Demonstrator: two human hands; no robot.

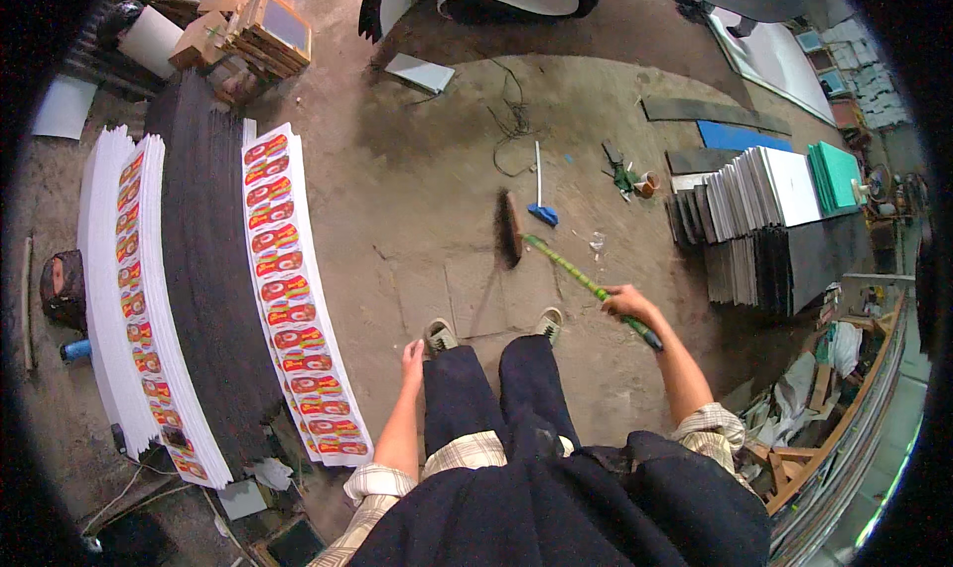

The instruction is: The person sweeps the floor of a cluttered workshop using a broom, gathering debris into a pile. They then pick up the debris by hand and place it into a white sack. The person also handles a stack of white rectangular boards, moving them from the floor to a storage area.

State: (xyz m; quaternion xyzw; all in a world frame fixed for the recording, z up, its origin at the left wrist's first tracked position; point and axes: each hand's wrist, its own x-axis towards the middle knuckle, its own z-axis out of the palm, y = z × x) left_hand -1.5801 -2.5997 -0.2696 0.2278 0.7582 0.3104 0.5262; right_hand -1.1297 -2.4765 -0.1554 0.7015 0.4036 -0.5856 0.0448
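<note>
Green-banded long-handled broom [566, 262] w/ dark bristles [504, 229], approx 12–1 o'clock, might snag the thin black tangled wire [514, 127] beyond, at 12, if pushed too far fwd. R hand [628, 304] grips the broom; L hand [412, 357] hangs slack, unclenched, apparently empty.

The scene is lit only moderately, and the floor [347, 170] is shown in a dull brown tone. A wide soft shadow is cast over its far right part, and a thin one is seen below the broom head [513, 227]. The white printed sheets [310, 319] at left are rendered brightly, while in the dark clothing [566, 507] much detail is lost. Toward the black round rim, straight edges are strongly bent.
</note>
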